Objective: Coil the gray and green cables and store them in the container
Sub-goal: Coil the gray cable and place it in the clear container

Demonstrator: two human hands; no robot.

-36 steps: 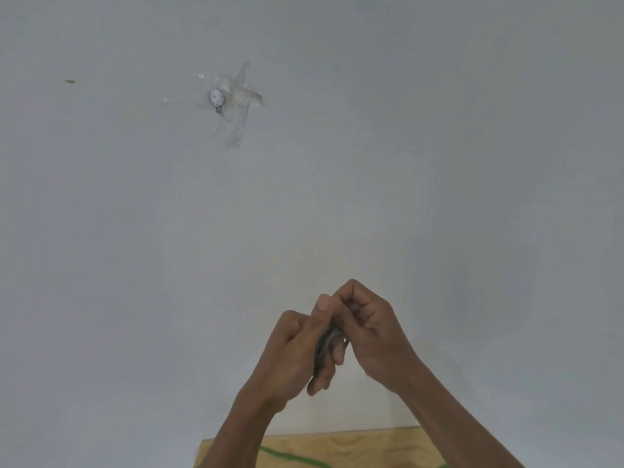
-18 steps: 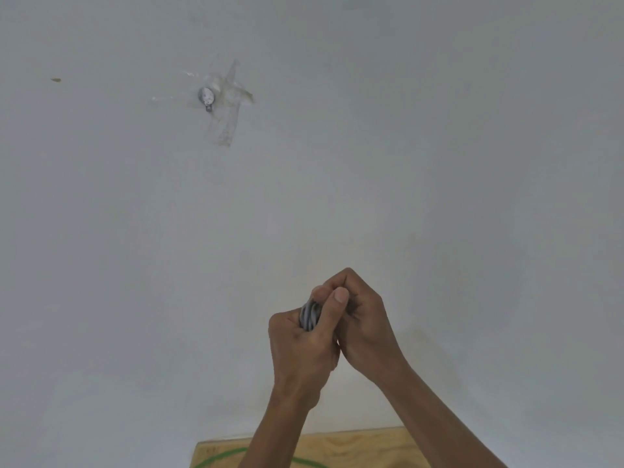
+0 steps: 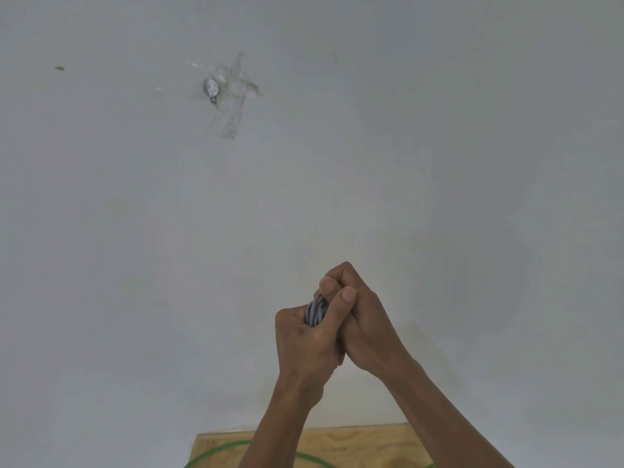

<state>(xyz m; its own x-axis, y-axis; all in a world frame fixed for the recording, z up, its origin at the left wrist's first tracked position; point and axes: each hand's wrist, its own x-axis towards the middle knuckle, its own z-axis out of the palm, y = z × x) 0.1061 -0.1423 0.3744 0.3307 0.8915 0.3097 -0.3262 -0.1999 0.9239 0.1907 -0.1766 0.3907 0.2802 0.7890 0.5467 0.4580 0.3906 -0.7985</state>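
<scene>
A bundle of gray cable (image 3: 315, 312) shows as several loops between my two hands, raised in front of a white wall. My left hand (image 3: 305, 342) is clenched around the bundle with its thumb up along it. My right hand (image 3: 359, 319) is closed over the top and right side of the same bundle, pressed against the left hand. Most of the gray cable is hidden inside the fists. A green cable (image 3: 216, 450) curves across the wooden surface at the bottom edge. No container is in view.
A light plywood tabletop (image 3: 364, 444) fills the bottom edge under my forearms. On the white wall, a small metal hook under clear tape (image 3: 212, 89) sits at upper left, with a small brown mark (image 3: 59, 68) further left.
My hands have closed tighter together around the gray bundle and shifted slightly up. The left hand turned upright, exposing the cable loops. The view tilted a little.
</scene>
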